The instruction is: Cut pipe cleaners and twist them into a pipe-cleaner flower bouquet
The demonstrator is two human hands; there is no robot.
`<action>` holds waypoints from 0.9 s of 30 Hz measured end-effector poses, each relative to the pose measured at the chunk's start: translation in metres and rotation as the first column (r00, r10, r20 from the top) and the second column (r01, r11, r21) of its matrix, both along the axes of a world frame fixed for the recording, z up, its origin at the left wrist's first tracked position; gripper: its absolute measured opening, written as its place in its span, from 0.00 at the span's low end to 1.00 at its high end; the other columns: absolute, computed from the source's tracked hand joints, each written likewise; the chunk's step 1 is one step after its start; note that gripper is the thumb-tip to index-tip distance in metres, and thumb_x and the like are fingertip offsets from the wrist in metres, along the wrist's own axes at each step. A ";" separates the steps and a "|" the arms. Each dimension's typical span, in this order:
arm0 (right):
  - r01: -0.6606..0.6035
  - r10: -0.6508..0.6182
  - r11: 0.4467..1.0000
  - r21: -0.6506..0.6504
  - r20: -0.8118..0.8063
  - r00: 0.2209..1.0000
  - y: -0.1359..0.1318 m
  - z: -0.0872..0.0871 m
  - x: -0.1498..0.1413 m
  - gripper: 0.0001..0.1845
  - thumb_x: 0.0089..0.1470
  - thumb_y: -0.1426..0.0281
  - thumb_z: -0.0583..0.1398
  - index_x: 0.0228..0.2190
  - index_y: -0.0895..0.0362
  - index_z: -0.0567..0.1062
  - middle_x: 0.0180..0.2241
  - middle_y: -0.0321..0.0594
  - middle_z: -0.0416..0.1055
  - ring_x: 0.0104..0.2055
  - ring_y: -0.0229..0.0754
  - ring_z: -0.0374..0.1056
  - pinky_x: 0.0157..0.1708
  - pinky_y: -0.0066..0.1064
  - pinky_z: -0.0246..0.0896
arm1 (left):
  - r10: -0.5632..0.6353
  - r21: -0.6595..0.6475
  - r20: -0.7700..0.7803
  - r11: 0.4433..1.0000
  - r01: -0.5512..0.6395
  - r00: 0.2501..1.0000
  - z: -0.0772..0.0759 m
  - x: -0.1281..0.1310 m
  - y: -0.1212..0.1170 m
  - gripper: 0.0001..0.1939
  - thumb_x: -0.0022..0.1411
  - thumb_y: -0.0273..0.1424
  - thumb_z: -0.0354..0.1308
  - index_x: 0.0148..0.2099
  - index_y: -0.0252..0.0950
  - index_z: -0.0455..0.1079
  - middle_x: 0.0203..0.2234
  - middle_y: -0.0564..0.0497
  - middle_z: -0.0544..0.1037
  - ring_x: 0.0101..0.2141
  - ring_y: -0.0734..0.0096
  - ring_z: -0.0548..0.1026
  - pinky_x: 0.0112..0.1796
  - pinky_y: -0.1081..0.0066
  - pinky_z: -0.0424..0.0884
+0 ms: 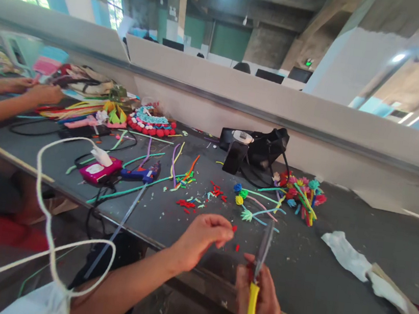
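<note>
My left hand [206,239] is closed in a pinch above the table's front edge, with a short red pipe cleaner piece [234,228] at its fingertips. My right hand [264,308] grips yellow-handled scissors [252,307], blades pointing up and away from me. Some red shows between its fingers by the blades, too hidden to make out. Between the hands, a loose red bit [237,247] lies on the table. Beyond them are cut red pieces [187,204], green scraps [187,177] and pipe cleaner flowers with blue, green and yellow heads [239,200].
At left, a blue glue gun [140,174] rests by a magenta box [100,169] with a white cable [40,170]. A black bag [272,147], phone [234,157] and flower bundle [306,198] stand behind. Crumpled tissue [345,253] lies right. Another person's hands [44,94] work far left.
</note>
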State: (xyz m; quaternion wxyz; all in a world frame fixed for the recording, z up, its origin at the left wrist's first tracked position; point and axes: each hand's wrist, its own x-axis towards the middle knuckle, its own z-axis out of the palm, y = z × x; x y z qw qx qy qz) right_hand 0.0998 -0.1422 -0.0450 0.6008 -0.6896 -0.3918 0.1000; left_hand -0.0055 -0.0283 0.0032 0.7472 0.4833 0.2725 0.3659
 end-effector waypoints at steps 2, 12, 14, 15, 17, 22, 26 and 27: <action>-0.006 0.009 1.000 -0.015 0.246 0.969 0.000 -0.008 0.003 0.20 0.54 0.53 0.62 0.39 0.57 0.77 0.32 0.41 0.78 0.28 0.41 0.74 0.30 0.26 0.68 | 0.086 -0.256 0.210 0.966 -0.030 0.974 0.002 0.000 0.004 0.07 0.48 0.29 0.67 0.30 0.33 0.74 0.22 0.54 0.71 0.25 0.77 0.66 0.32 0.73 0.62; -0.018 0.035 0.999 -0.036 0.559 0.829 0.004 -0.024 -0.001 0.19 0.60 0.58 0.58 0.42 0.60 0.76 0.33 0.45 0.79 0.29 0.41 0.76 0.29 0.26 0.68 | 0.090 -0.355 0.348 0.934 0.042 0.933 0.012 0.000 -0.006 0.08 0.46 0.27 0.70 0.30 0.32 0.75 0.23 0.52 0.75 0.26 0.76 0.71 0.34 0.72 0.65; -0.024 0.040 0.999 -0.037 0.543 0.839 0.004 -0.023 -0.001 0.19 0.60 0.58 0.58 0.42 0.61 0.76 0.32 0.45 0.79 0.29 0.41 0.76 0.30 0.26 0.68 | 0.093 -0.358 0.345 0.933 0.040 0.934 0.012 -0.001 -0.006 0.07 0.46 0.27 0.69 0.29 0.32 0.76 0.23 0.52 0.76 0.26 0.76 0.71 0.34 0.72 0.65; -0.025 0.042 0.999 -0.039 0.534 0.844 0.004 -0.023 -0.001 0.19 0.61 0.58 0.58 0.42 0.61 0.76 0.32 0.45 0.79 0.29 0.41 0.76 0.30 0.26 0.68 | 0.094 -0.359 0.346 0.933 0.039 0.933 0.013 -0.001 -0.006 0.07 0.45 0.27 0.69 0.29 0.32 0.76 0.24 0.52 0.76 0.26 0.76 0.71 0.34 0.72 0.66; -0.037 0.052 0.999 -0.039 0.532 0.845 0.004 -0.024 0.001 0.18 0.60 0.59 0.59 0.43 0.60 0.76 0.32 0.44 0.79 0.29 0.41 0.76 0.30 0.26 0.68 | 0.088 -0.359 0.351 0.932 0.047 0.932 0.013 -0.001 -0.006 0.07 0.45 0.26 0.69 0.29 0.31 0.76 0.24 0.52 0.76 0.27 0.76 0.71 0.34 0.72 0.66; -0.092 0.103 0.995 -0.048 0.531 0.841 0.000 -0.029 0.006 0.16 0.59 0.62 0.61 0.43 0.60 0.77 0.33 0.44 0.80 0.29 0.40 0.77 0.28 0.24 0.67 | 0.072 -0.361 0.353 0.930 0.064 0.933 0.013 -0.001 -0.004 0.07 0.45 0.26 0.70 0.29 0.31 0.77 0.24 0.52 0.76 0.27 0.76 0.71 0.34 0.73 0.66; -0.080 0.091 0.996 -0.042 0.515 0.853 -0.002 -0.033 0.005 0.17 0.59 0.61 0.60 0.43 0.61 0.77 0.32 0.44 0.80 0.29 0.40 0.77 0.29 0.24 0.68 | 0.067 -0.364 0.354 0.929 0.071 0.933 0.013 -0.001 -0.005 0.07 0.45 0.26 0.70 0.29 0.30 0.76 0.24 0.52 0.76 0.27 0.76 0.71 0.34 0.73 0.66; -0.073 0.082 0.997 -0.039 0.510 0.856 -0.002 -0.033 0.005 0.17 0.60 0.61 0.60 0.43 0.61 0.77 0.32 0.44 0.80 0.28 0.40 0.77 0.29 0.24 0.68 | 0.060 -0.362 0.357 0.929 0.079 0.932 0.013 -0.001 -0.005 0.07 0.45 0.26 0.70 0.29 0.30 0.76 0.24 0.52 0.76 0.27 0.76 0.71 0.34 0.73 0.66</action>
